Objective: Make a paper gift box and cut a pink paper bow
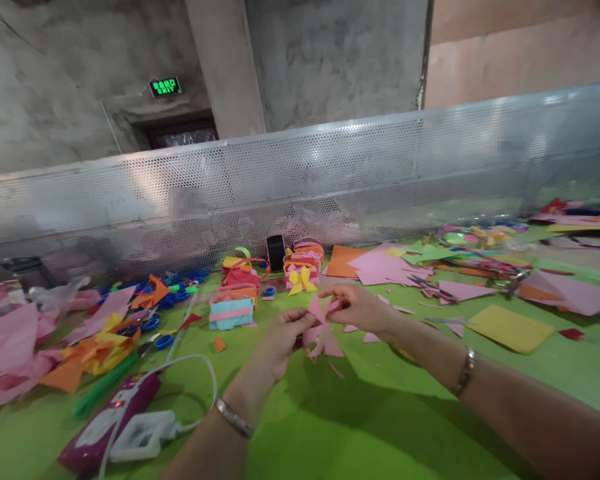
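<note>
Between my two hands, over the green tabletop, is a pink paper cutout with pointed petal-like parts. My left hand pinches its left side, fingers curled together. From the right, my right hand grips the upper part between thumb and fingers. Just beyond my hands stands a small pink paper bag with a yellow bow. To its left are a light blue paper bag with a pink band and more red and orange ones. Pink scraps lie near my right hand.
Front left lie a purple power strip and a white charger with a looping cable. Scissors and a yellow sheet are at the right. A phone leans near the perforated metal barrier. Crumpled paper covers the left side.
</note>
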Available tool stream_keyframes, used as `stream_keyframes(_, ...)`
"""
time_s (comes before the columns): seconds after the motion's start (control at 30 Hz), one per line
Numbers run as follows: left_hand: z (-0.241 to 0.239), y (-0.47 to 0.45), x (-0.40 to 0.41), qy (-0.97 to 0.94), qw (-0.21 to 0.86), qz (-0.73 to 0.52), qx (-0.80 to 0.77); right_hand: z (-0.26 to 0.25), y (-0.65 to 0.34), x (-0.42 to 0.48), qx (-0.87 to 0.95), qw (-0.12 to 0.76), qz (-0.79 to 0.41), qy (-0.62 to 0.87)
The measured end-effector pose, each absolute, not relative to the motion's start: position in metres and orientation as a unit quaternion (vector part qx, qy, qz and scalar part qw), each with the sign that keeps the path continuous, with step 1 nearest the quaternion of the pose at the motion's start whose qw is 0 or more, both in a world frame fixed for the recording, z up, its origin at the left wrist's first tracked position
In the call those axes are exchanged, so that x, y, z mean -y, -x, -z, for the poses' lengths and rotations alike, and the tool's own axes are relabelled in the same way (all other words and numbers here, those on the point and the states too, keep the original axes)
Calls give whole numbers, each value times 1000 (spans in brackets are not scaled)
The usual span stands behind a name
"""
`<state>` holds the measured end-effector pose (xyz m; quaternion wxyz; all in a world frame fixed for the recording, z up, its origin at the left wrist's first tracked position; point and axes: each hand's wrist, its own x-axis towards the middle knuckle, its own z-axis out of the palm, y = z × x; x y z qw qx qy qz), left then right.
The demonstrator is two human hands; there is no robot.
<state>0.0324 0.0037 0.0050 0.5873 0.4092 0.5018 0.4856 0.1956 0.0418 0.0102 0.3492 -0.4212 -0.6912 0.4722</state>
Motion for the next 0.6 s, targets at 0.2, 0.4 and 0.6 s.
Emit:
stream_keyframes(0.2,-9,-31,-4,-440,590,-451,-505,-15,-196,-38,697,336,-469,425)
stream_keyframes(0.4,-12,-30,0,-485,584,-426,-491,-13,-196,-40,707,335,-455,424)
stream_keyframes(0.6,-3,-33,-3,-451,551,-451,-538,-11,-194,-39,688,355,-491,399)
